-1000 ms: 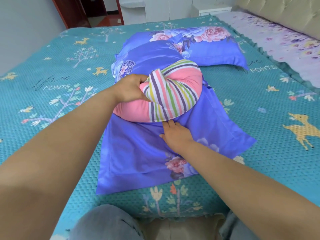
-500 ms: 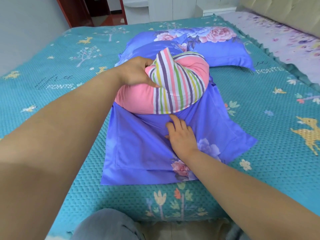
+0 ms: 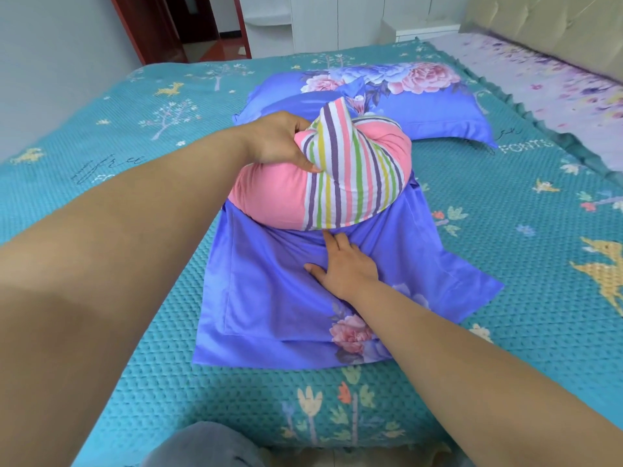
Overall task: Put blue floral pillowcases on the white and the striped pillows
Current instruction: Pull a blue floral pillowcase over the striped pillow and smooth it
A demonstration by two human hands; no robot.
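Striped pillow (image 3: 340,183) seemingly part-hidden inside blue pillowcase (image 3: 269,298).

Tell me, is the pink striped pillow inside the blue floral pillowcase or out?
Out. The bunched pink striped pillow lies on top of the flat blue floral pillowcase, gripped by the left hand.
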